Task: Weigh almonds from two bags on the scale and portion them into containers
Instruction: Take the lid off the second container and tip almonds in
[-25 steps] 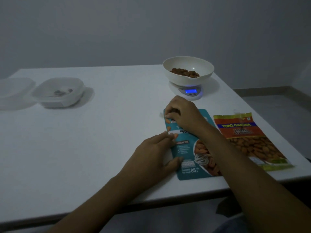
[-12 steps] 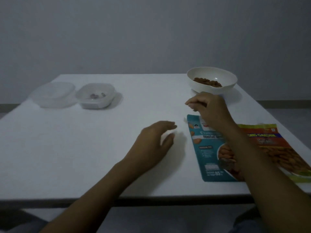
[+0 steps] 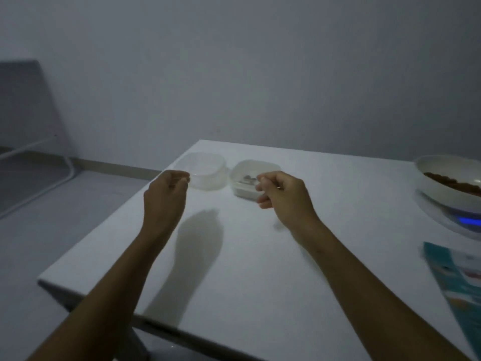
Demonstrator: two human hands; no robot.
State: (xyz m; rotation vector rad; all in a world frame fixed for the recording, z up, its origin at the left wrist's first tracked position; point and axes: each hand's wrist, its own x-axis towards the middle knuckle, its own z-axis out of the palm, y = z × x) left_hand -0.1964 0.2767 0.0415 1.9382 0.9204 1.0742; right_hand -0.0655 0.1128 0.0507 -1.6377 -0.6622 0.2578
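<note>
Item 1, worktop [image 3: 260, 269]: white, square-cornered, seen from above at an angle, with its near-left corner in view; grey wall behind, grey floor to the left

Item 2, clear container [image 3: 208, 169]: shallow, see-through plastic with rounded corners, standing at the far-left part of the worktop; nothing can be made out inside it

Item 3, second container [image 3: 260, 165]: same kind, just to the right of the first, the two nearly touching; a few almonds [image 3: 246, 178] lie on its bottom

Item 4, left hand [image 3: 166, 196]: raised above the worktop just in front of the clear container, back towards the camera, fingers loosely curled and relaxed, nothing seen in it

Item 5, right hand [image 3: 283, 196]: raised in front of the second container and covering its near-right edge, fingers curled inwards with thumb against them; whether it is grasping anything cannot be told, as the frame is dim and blurred

Item 6, white bowl [image 3: 437, 194]: at the right edge of the view, partly cut off, holding a layer of brown almonds [image 3: 453, 181]

Item 7, scale [image 3: 466, 217]: under the bowl, its blue display lit

Item 8, teal bag [image 3: 458, 277]: lying flat on the worktop nearer than the scale, cut off by the right edge, print blurred

Item 9, shadow [image 3: 197, 243]: dark patch on the worktop between the two forearms
</note>
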